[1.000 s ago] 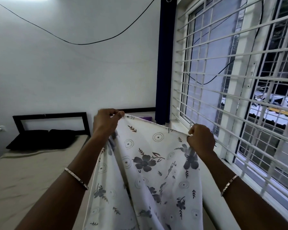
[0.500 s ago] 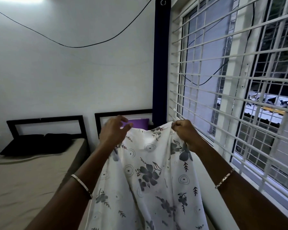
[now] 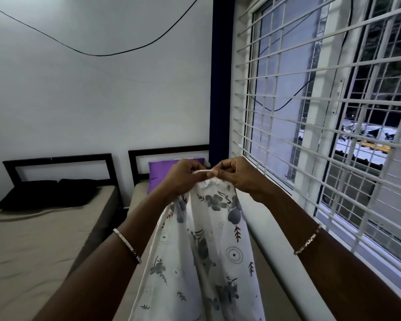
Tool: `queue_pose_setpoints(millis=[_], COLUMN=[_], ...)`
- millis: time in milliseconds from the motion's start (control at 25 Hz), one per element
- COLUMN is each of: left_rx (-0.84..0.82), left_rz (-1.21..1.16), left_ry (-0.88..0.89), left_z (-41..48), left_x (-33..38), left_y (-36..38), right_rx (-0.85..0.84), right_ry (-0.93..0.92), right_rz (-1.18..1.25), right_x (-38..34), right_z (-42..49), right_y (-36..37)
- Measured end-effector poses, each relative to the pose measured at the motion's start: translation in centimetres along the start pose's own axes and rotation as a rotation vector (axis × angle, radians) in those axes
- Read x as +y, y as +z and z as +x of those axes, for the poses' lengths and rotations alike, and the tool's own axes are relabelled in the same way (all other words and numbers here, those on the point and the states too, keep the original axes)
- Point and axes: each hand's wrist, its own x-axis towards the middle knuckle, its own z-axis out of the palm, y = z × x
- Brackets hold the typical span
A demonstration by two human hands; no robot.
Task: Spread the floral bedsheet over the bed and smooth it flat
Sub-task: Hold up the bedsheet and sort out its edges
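while left hand (image 3: pixel 183 180) and right hand (image 3: pixel 239 176) pinch floral bedsheet (image 3: pixel 206 251) | purple pillow (image 3: pixel 160 174) behind | window grille (image 3: pixel 333 105) right

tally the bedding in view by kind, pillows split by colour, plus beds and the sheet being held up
black pillows: 2
purple pillow: 1
beds: 2
floral bedsheet: 1
total: 6
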Motion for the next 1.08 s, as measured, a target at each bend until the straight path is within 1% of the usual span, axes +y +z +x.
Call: queue_pose_setpoints(millis=[40,120,200,360,440,480,520,560,600,640,680,760,840,920,1000,1080], left_rx=[0.056,0.136,0.142,0.150,0.154,0.154,0.149,0.139,0.130,0.131,0.145,0.211,0.277,0.312,0.355,0.421], left_rz=[0.010,0.004,-0.055,-0.089,-0.095,-0.093,-0.079,-0.050,-0.011,0.024,0.044,0.074,0.100,0.063,0.029,0.021], left_ry=[-0.011,-0.042,-0.032,0.009,0.017,0.021,0.022,0.018,0.011,-0.002,-0.016,-0.020,-0.012,-0.015,-0.024,-0.029], left_z=[0.1,0.3,0.4,0.0,-0.2,-0.2,-0.1,-0.1,0.0,0.1,0.2,0.3,0.2,0.3,0.3,0.4], left_x=[-0.1,-0.3,-0.4,-0.1,0.3,0.4,0.4,0.2,0.1,-0.1,-0.3,-0.5,-0.3,-0.3,-0.3,-0.2], left_y=[0.0,-0.2,-0.6,-0.8,-0.5,-0.4,-0.5,-0.6,-0.8,-1.0,-1.2,-1.8,-2.0,-2.1,-2.4,-3.0], right_rx=[0.013,0.141,0.268,0.286,0.391,0.459,0.518,0.544,0.527,0.494,0.437,0.286,0.138,0.081,0.122,0.242], right_ry=[-0.016,-0.080,-0.098,-0.045,-0.051,-0.016,0.065,0.180,0.291,0.366,0.366,0.227,0.081,0.026,0.014,-0.037], right_rz=[-0.073,-0.324,-0.477,-0.620,-0.623,-0.572,-0.432,-0.184,0.101,0.329,0.438,0.446,0.376,0.215,-0.075,-0.440], right_x=[0.2,0.8,1.6,2.6,2.6,2.8,3.0,3.0,2.7,2.5,2.3,1.1,0.0,-0.4,-0.2,0.6], right_z=[-0.3,-0.7,-1.0,-1.7,-1.6,-1.2,-0.6,0.0,0.4,0.7,0.7,0.2,-0.6,-0.8,-0.7,-0.5], right_y=[0.0,0.2,0.4,1.3,1.5,1.6,1.6,1.4,1.1,0.7,0.2,-0.4,-0.8,-1.4,-2.0,-2.6])
